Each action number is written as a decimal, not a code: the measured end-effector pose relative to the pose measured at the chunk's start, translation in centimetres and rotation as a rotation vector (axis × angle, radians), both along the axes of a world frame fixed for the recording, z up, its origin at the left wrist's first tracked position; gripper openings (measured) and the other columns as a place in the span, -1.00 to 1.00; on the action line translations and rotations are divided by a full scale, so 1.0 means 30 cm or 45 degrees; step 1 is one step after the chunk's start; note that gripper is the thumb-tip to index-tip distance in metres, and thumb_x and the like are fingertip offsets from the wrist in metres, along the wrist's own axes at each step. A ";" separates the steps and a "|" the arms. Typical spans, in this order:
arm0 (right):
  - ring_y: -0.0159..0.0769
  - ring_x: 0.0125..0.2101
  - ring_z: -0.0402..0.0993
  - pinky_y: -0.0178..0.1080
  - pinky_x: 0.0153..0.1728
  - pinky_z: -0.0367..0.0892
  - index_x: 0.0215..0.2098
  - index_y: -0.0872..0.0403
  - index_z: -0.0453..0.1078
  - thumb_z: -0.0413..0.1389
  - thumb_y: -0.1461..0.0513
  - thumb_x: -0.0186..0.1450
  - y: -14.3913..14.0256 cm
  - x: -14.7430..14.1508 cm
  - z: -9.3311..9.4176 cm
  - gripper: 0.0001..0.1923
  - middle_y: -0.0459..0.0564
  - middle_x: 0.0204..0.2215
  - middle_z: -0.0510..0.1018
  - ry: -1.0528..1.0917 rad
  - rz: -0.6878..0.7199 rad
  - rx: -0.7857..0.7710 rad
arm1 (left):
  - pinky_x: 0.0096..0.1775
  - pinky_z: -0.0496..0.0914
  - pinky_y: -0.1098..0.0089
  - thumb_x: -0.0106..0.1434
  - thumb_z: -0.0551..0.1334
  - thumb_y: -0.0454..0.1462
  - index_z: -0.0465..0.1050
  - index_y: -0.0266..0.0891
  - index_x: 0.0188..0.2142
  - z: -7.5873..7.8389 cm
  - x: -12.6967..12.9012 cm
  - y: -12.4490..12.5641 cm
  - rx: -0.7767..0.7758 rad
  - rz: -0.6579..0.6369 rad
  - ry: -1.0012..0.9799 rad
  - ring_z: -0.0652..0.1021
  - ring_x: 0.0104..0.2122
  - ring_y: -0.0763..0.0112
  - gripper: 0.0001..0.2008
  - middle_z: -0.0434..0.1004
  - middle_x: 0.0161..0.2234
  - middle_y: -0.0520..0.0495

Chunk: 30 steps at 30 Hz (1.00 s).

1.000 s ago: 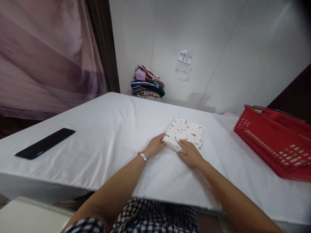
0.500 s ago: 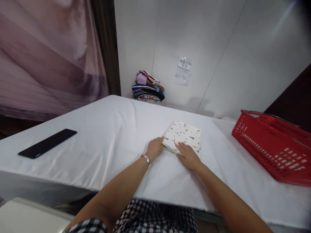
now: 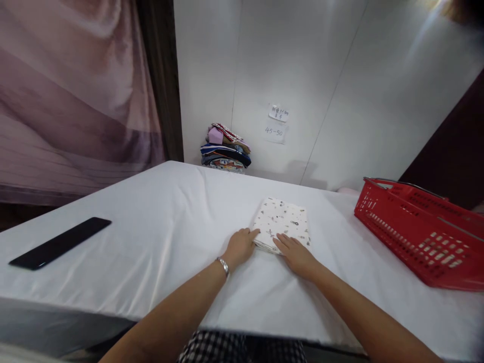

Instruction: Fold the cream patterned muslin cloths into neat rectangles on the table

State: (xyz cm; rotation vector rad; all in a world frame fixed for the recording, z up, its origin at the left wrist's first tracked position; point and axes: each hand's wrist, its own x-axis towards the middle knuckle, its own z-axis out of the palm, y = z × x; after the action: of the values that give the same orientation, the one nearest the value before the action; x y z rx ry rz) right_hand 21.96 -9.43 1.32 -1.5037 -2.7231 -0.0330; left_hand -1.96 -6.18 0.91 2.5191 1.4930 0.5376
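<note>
A folded white cloth [image 3: 282, 219] with a small scattered print lies on the white-covered table, its layered near edge towards me. My left hand [image 3: 242, 246], wearing a silver bracelet, is at the cloth's near left corner. Its fingers are mostly curled, with one reaching onto the corner as if pinching it; the thumb is hidden. Flat on the near right part of the cloth rests my right hand [image 3: 297, 256], palm down with its fingers stretched out.
A red plastic basket [image 3: 412, 227] with a metal handle stands at the right. A flat black object [image 3: 60, 243] lies at the left. By the wall behind the table's far edge is a stack of folded clothes [image 3: 226, 148]. Paper notes [image 3: 275, 132] hang on the wall.
The view has tilted up slightly, so things sit lower in the picture. My left hand's finger now extends a little over the cloth's corner. The right hand stays on the cloth.
</note>
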 end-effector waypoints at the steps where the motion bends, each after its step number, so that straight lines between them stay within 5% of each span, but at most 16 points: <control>1: -0.22 0.25 -0.08 -0.04 0.17 0.00 0.28 0.00 -0.03 -0.18 0.37 0.28 -0.002 0.050 0.003 -0.40 0.01 0.27 0.02 -0.005 0.029 0.003 | -0.16 0.29 0.21 0.21 0.04 -0.31 0.23 -0.19 0.13 -0.001 0.021 -0.025 -0.013 -0.046 -0.008 0.42 -0.18 0.13 -0.53 0.42 -0.15 -0.23; 4: -0.24 0.23 0.01 0.01 0.15 0.02 0.23 -0.17 0.06 -0.17 0.40 0.26 0.000 0.245 0.010 -0.39 -0.10 0.24 0.11 -0.020 0.006 0.015 | -0.15 0.31 0.20 0.20 0.09 -0.20 0.16 -0.18 0.16 -0.004 0.114 -0.110 -0.078 -0.316 -0.083 0.44 -0.16 0.13 -0.48 0.45 -0.14 -0.19; 7: -0.16 0.21 0.05 0.09 0.12 0.05 0.17 -0.18 0.19 -0.18 0.40 0.25 0.009 0.407 0.008 -0.42 -0.07 0.21 0.19 -0.027 -0.270 0.063 | -0.18 0.34 0.23 0.16 0.15 -0.12 0.21 -0.11 0.11 0.003 0.213 -0.157 -0.133 -0.601 -0.143 0.46 -0.18 0.15 -0.49 0.47 -0.15 -0.12; 9: -0.12 0.22 0.02 0.12 0.12 0.07 0.17 -0.08 0.22 -0.18 0.40 0.23 0.007 0.439 0.002 -0.42 -0.01 0.20 0.19 0.033 -0.431 0.124 | -0.18 0.35 0.24 0.18 0.13 -0.13 0.28 -0.10 0.05 0.016 0.249 -0.140 -0.111 -0.645 -0.203 0.46 -0.18 0.17 -0.58 0.47 -0.15 -0.12; 15: -0.15 0.23 0.00 0.05 0.17 0.05 0.23 0.03 0.11 -0.14 0.18 0.32 -0.067 0.184 -0.013 -0.50 0.04 0.21 0.17 0.320 -0.315 0.190 | 0.00 0.26 0.23 0.26 0.03 -0.23 0.36 -0.23 -0.04 0.043 0.192 0.119 0.032 -0.229 -0.419 0.37 -0.04 0.21 -0.69 0.41 -0.07 -0.18; 20: -0.02 0.22 0.00 0.13 0.16 0.01 0.22 0.08 0.12 -0.05 0.10 0.29 -0.098 0.005 -0.069 -0.45 0.10 0.22 0.14 0.166 -0.318 0.222 | 0.13 0.11 0.23 0.25 0.05 -0.17 0.20 -0.32 0.11 0.020 0.158 0.349 -0.067 0.162 -0.427 0.17 0.17 0.17 -0.53 0.15 0.18 -0.26; 26: -0.15 0.23 -0.01 0.03 0.16 0.07 0.25 0.08 0.06 -0.17 0.37 0.27 -0.099 0.034 -0.153 -0.44 0.05 0.24 0.09 0.078 -0.281 0.374 | 0.01 0.21 0.18 0.28 -0.02 -0.15 0.28 -0.34 0.05 0.010 0.162 0.471 -0.236 0.239 -0.394 0.38 0.02 0.12 -0.57 0.39 0.01 -0.29; 30: -0.22 0.22 0.01 0.05 0.16 0.05 0.27 -0.03 0.00 -0.19 0.45 0.22 -0.115 0.191 -0.136 -0.34 -0.02 0.24 0.10 0.051 -0.160 0.285 | -0.08 0.26 0.28 0.24 0.05 -0.14 0.38 -0.23 -0.11 0.010 0.132 0.404 -0.252 0.206 -0.386 0.45 -0.10 0.21 -0.68 0.48 -0.12 -0.16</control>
State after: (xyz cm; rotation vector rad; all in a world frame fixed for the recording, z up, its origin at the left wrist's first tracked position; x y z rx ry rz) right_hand 27.68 -12.87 -2.76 -1.5871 -2.4920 -0.2960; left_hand 2.01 5.95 1.23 2.0737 1.5540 0.7198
